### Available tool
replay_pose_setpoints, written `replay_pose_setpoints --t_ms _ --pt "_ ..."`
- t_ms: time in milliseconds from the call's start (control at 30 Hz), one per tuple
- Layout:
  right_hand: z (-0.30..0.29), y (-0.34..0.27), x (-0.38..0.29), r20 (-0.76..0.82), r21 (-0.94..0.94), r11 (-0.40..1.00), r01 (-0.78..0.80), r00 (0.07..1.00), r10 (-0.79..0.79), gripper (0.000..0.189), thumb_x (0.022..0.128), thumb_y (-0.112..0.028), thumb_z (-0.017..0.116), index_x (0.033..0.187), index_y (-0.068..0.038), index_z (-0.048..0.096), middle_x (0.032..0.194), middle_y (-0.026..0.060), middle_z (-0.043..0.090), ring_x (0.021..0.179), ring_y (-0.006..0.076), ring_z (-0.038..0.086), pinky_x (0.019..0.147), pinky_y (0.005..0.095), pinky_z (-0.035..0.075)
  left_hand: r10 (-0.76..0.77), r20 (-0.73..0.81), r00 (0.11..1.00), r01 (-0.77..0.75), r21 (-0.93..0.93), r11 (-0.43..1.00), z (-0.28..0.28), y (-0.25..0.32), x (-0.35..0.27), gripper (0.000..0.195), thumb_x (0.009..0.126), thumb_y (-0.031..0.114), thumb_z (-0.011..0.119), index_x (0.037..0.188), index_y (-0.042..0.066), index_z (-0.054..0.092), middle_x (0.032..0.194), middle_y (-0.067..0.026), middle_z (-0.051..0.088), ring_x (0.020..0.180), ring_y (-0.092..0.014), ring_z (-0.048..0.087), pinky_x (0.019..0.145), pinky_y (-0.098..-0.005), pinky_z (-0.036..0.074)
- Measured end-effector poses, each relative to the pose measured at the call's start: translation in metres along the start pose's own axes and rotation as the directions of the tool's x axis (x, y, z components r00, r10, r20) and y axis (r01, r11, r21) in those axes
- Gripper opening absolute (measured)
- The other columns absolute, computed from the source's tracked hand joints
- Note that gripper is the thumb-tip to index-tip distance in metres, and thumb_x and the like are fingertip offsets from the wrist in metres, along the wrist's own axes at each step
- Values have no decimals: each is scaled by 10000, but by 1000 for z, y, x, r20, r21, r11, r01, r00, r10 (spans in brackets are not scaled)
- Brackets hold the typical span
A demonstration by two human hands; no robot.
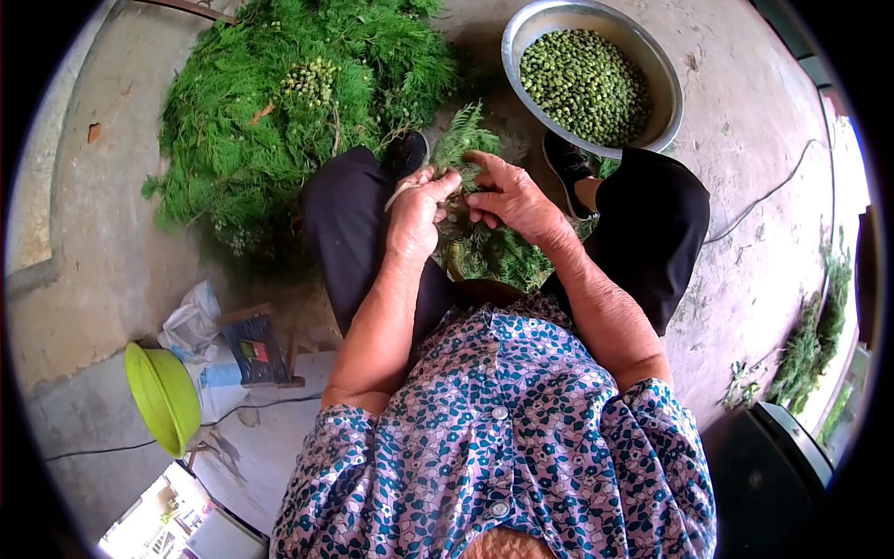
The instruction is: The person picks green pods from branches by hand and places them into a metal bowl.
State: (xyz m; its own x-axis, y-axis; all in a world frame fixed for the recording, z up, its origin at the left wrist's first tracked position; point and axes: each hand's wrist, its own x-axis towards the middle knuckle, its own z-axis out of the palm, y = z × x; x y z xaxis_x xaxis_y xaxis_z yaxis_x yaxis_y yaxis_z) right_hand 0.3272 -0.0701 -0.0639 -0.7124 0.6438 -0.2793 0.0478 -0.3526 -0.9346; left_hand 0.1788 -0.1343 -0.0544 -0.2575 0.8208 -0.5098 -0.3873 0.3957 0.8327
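Observation:
My left hand (419, 209) is closed around the stem end of a green conifer sprig (462, 140), which points away from me between my knees. Beside it on the right, my right hand (513, 192) has its fingers bent at the sprig's side; whether they pinch a cone is too small to tell. A big heap of cut conifer branches (279, 133) lies at the far left, with a cluster of pale green cones (311, 80) on it. Beyond my right foot stands a wide metal basin (667, 105) holding many small green cones (587, 87).
Loose green sprigs (517, 258) lie on the floor between my legs. At the left are a tilted lime-green plastic basin (164, 398), plastic bags (192, 321) and a small stool (258, 349). A thin cable (761, 199) crosses the floor at right, near more greenery (803, 356).

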Motion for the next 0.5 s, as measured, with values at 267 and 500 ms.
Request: replay_pose_setpoints --t_ms 267,500 --pt "-15 17 1 -77 515 857 -8 995 56 167 874 -120 532 993 -7 565 730 58 590 576 101 525 525 209 441 -19 72 997 30 -162 986 -5 -1 4 112 797 152 627 869 82 577 709 61 502 584 -26 404 466 -161 282" --pt "-5 10 -1 20 355 930 -93 996 92 203 847 -168 601 944 11 590 674 33 570 552 79 512 444 197 389 0 48 999 4 -92 996 0 -2 -1 146 811 174 619 889 59 573 714 47 511 586 -38 414 464 -168 296"
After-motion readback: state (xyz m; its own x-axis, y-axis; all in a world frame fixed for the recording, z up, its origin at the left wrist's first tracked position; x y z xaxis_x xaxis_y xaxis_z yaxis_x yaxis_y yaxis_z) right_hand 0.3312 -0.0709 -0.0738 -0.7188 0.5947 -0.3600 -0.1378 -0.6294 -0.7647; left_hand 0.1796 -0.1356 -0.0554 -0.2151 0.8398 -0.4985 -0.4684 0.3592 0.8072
